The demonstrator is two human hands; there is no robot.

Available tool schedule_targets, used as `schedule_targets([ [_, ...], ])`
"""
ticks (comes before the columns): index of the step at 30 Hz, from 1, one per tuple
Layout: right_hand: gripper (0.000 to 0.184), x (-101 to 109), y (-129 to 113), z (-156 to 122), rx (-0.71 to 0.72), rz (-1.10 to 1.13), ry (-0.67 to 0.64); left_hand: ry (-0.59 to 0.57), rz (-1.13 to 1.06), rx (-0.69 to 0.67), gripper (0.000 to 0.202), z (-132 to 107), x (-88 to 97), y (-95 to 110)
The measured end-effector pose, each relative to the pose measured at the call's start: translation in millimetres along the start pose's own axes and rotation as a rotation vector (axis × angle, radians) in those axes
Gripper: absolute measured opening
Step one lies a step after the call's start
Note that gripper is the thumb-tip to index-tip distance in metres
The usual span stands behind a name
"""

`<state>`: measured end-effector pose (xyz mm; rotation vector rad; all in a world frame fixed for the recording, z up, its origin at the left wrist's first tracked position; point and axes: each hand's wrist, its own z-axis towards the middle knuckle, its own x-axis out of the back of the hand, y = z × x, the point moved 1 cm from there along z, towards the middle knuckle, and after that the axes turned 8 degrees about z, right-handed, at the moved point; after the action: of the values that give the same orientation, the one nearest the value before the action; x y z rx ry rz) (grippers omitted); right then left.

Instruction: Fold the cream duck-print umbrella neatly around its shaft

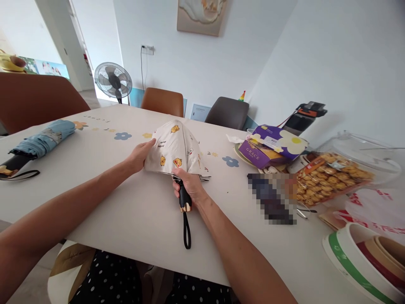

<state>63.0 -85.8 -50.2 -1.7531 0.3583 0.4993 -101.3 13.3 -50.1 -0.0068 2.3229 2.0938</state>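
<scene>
A white folding umbrella printed with yellow ducks lies over the table in front of me, its canopy loosely gathered and its folds partly spread. My right hand is closed around the top of its black handle, with the thumb at the canopy's lower edge. A black wrist strap hangs from the gold-coloured handle end toward me. At the canopy's left side, my left hand grips the fabric; some of its fingers are hidden. Farther left lies a blue folded umbrella with a black handle and strap.
On the white table, the right side holds a purple box, a clear tub of cookies, a blurred-out dark object and tape rolls. Chairs and a fan stand beyond the far edge.
</scene>
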Motion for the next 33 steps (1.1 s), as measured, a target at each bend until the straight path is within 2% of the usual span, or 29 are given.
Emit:
schedule_targets([
  [6, 0.025, 0, -1, 0, -0.041, 0.044, 0.015, 0.206, -0.082, -0.041, 0.02, 5, 6.8, 3],
  [10, 0.026, 4, 2, 3, -0.048, 0.019, 0.054, 0.092, -0.123, -0.011, 0.02, 9, 5.4, -6],
  [13, 0.027, 5, 4, 4, -0.047, -0.018, 0.029, 0.087, -0.117, 0.015, 0.029, 13, 7.1, -12],
  [16, 0.028, 2, 6, 1, -0.05, -0.048, -0.018, 0.075, -0.173, 0.068, 0.03, 17, 12.7, -9],
  [20, 0.025, -5, 5, -4, -0.136, -0.109, -0.036, -0.012, -0.251, 0.082, 0.04, 21, 22.3, 1],
  [22, 0.025, -8, 3, -7, -0.175, -0.136, -0.024, 0.0, -0.218, 0.052, 0.037, 22, 26.9, 3],
  [26, 0.025, -9, 1, -8, -0.164, -0.131, -0.022, 0.093, -0.178, -0.008, 0.032, 25, 31.9, 2],
  [30, 0.026, -7, 1, -7, -0.173, -0.1, -0.034, 0.133, -0.197, -0.079, 0.03, 26, 31.4, 1],
  [33, 0.026, -6, 2, -6, -0.197, -0.061, -0.038, 0.15, -0.165, -0.071, 0.029, 27, 30.1, -1],
])
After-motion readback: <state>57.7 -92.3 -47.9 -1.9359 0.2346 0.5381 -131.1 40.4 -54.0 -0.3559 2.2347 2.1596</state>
